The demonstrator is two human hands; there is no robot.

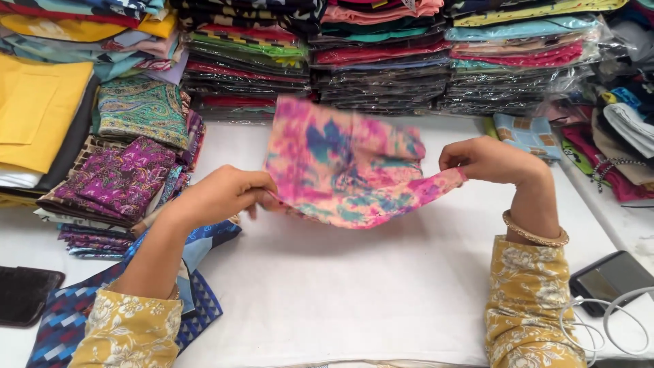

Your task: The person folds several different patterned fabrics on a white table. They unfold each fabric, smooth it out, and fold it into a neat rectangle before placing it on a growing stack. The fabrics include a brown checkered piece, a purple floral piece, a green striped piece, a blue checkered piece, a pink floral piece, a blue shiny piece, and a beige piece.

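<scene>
A pink cloth [347,163] with blue, teal and purple blotches hangs in the air above the white table [340,286], slightly blurred. My left hand [221,194] grips its lower left edge. My right hand [487,160] pinches its right corner, pulling the fabric taut between the two. Both arms wear yellow floral sleeves, and a gold bangle [535,235] sits on my right wrist.
Stacks of folded cloth in clear wrap [381,61] line the back. Purple and green printed fabrics [122,170] pile at left over a blue patterned cloth [68,313]. A dark device [610,279] with a white cable lies at right, a black object [24,293] at left.
</scene>
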